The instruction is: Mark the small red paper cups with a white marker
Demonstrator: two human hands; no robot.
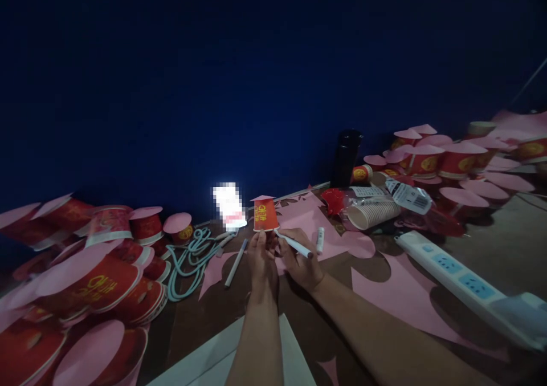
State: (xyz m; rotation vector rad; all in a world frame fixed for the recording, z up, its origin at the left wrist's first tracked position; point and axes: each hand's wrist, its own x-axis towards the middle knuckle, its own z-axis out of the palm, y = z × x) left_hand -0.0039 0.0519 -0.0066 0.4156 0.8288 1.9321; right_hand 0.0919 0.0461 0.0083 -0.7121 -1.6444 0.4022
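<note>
Upside down in my left hand [260, 256] is a red paper cup [265, 215] with gold lettering and a pink paper cone on top. My left fingers grip it near its white rim. My right hand [301, 260] is closed around a white marker [294, 243], its tip pointing at the cup's lower right side. A second marker [236, 263] lies on the table left of my left hand. To the right of my right hand, a small white glue stick [320, 240] stands on cut pink paper [303, 218].
Red cups with pink tops crowd the left [102, 289] and far right [427, 161]. A coiled pale-blue cable [190, 266] lies beside a bright phone [229, 206]. Rightward are a black bottle [346, 158], stacked paper cups [374, 212] in plastic and a white power strip [453, 272].
</note>
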